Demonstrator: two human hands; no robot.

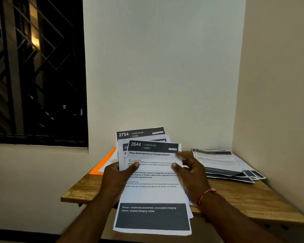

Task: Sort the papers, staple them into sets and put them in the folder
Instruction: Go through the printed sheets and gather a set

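Note:
I hold a fanned stack of printed papers [153, 192] above the near edge of the wooden table [235, 195]. The front sheet reads "2644 Living Room"; a sheet headed "2754" [140, 133] sticks out behind it. My left hand [116, 178] grips the stack's left edge with the thumb on the front sheet. My right hand [191, 172] pinches the right edge, thumb on the front and fingers behind. An orange folder [104, 163] lies on the table's far left, partly hidden by the papers. No stapler is in view.
A second pile of printed sheets [225, 163] lies spread at the table's far right, against the corner walls. A dark barred window [37, 71] is on the left wall. The table is small, with a wall behind and to the right.

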